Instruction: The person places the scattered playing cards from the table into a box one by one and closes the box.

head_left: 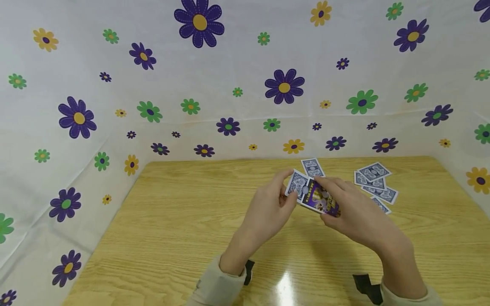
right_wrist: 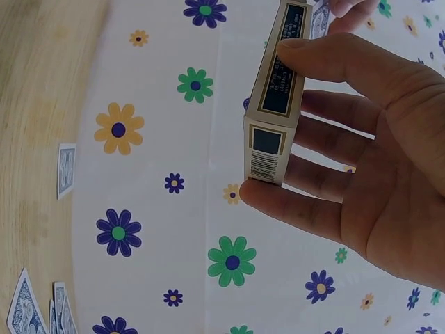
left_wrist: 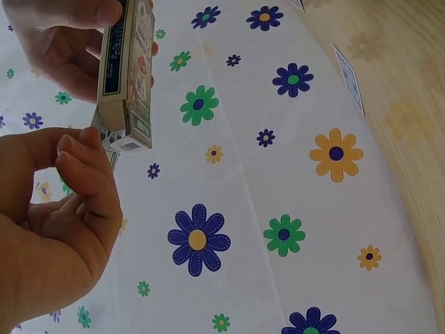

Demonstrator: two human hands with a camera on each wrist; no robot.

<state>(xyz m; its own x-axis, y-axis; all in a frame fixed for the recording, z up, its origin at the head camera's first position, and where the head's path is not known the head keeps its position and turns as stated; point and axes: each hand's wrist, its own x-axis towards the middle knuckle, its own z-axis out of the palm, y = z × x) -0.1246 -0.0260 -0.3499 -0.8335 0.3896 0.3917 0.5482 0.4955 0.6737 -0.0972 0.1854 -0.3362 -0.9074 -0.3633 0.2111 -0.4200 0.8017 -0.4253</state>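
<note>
In the head view my right hand point(head_left: 357, 214) grips a card box point(head_left: 323, 199) with a purple and gold printed face, held tilted above the table. The right wrist view shows the thumb on the box's dark side panel point(right_wrist: 278, 83) and the fingers around the other side. My left hand point(head_left: 268, 208) pinches a blue-backed playing card point(head_left: 297, 183) between thumb and fingers at the box's left end. The card overlaps that end in the head view. From the left wrist, the fingertips point(left_wrist: 90, 139) are right below the box's end flap point(left_wrist: 139, 136).
One playing card point(head_left: 314, 166) lies face down on the wooden table point(head_left: 183, 204), behind the hands. Several more overlap in a loose group point(head_left: 375, 171) at the right. A white cloth with printed flowers point(head_left: 229, 59) stands around the table's back and sides.
</note>
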